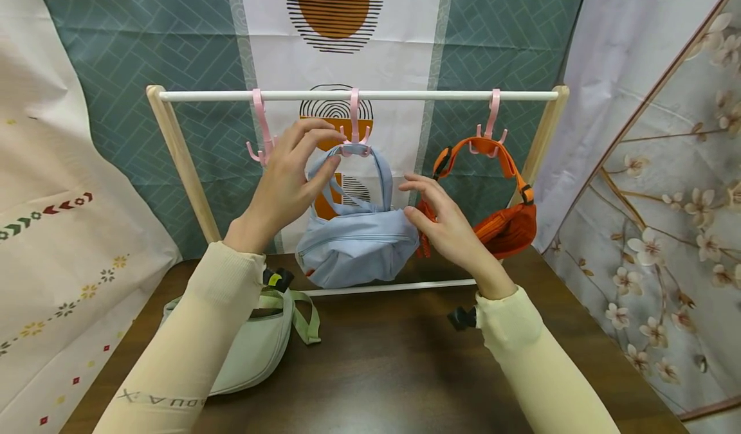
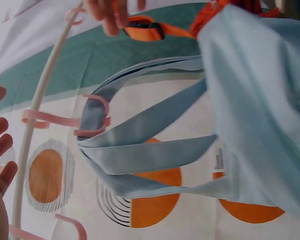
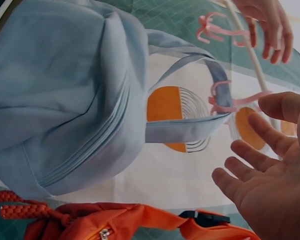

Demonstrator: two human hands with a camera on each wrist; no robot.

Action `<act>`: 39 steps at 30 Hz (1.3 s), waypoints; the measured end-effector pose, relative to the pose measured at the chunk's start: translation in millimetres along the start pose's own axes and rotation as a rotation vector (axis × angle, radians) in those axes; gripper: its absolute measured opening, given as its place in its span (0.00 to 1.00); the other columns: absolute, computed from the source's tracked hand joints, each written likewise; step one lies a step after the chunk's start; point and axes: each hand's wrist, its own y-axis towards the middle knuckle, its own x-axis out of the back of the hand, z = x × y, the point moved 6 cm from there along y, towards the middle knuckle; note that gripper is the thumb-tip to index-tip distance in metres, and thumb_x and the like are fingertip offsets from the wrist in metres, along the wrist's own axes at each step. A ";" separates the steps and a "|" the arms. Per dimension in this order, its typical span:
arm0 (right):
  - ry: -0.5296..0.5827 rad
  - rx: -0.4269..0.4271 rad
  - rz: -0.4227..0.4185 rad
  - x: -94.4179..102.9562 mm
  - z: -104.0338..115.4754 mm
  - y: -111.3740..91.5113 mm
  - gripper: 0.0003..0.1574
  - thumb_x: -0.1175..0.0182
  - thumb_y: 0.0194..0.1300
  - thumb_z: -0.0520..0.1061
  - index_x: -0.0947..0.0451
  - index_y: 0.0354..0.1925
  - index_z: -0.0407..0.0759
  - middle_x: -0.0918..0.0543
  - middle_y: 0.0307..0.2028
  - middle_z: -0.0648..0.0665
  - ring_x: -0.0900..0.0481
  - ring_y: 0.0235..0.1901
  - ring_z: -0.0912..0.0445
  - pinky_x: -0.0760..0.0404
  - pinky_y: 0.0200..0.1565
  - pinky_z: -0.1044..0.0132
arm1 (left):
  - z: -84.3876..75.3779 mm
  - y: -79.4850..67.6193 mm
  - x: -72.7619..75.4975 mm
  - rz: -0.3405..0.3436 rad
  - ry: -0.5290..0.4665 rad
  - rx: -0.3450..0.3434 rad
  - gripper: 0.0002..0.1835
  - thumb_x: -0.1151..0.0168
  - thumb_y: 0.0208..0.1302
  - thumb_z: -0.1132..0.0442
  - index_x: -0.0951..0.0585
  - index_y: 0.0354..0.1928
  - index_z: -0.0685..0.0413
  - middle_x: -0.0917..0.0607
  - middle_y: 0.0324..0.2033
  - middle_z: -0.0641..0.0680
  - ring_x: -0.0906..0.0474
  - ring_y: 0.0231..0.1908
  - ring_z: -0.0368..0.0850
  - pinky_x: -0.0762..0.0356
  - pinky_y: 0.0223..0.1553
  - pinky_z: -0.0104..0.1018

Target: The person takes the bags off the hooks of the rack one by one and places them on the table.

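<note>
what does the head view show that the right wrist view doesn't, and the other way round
Only the head view shows the pale green bag, the wooden end posts and the flowered curtain. Only the right wrist view shows the zip pull on the orange bag. Both show that bag, the blue bag hanging from a pink hook, the left hand and the right hand.
</note>
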 end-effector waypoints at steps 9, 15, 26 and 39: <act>0.057 -0.011 -0.011 -2.3 -4.1 13.7 0.22 0.42 0.78 0.40 0.27 0.66 0.38 0.32 0.74 0.43 0.37 0.74 0.49 0.41 0.75 0.45 | 1.0 25.8 3.3 0.024 0.063 0.009 0.20 0.38 0.75 0.61 0.21 0.66 0.54 0.23 0.64 0.57 0.30 0.67 0.53 0.38 0.71 0.47; 0.103 -0.020 -0.013 2.2 2.3 20.2 0.25 0.42 0.78 0.39 0.29 0.70 0.36 0.32 0.73 0.42 0.37 0.74 0.49 0.40 0.75 0.44 | 3.8 45.7 5.1 0.065 0.127 0.006 0.24 0.40 0.77 0.57 0.25 0.72 0.49 0.25 0.67 0.55 0.32 0.69 0.50 0.39 0.72 0.48; 0.196 -0.101 0.013 2.3 -3.8 39.5 0.29 0.44 0.80 0.42 0.34 0.73 0.37 0.31 0.73 0.41 0.37 0.76 0.49 0.35 0.73 0.48 | 10.5 66.2 -8.0 0.169 0.290 -0.008 0.29 0.44 0.79 0.45 0.30 0.75 0.47 0.27 0.70 0.55 0.36 0.73 0.52 0.51 0.76 0.45; 0.243 -0.125 0.025 -2.6 2.5 52.7 0.30 0.45 0.79 0.40 0.36 0.75 0.37 0.35 0.76 0.42 0.42 0.78 0.50 0.35 0.73 0.49 | 24.6 73.2 -24.1 0.278 0.326 0.058 0.33 0.45 0.79 0.43 0.38 0.81 0.40 0.32 0.75 0.53 0.39 0.76 0.50 0.57 0.78 0.49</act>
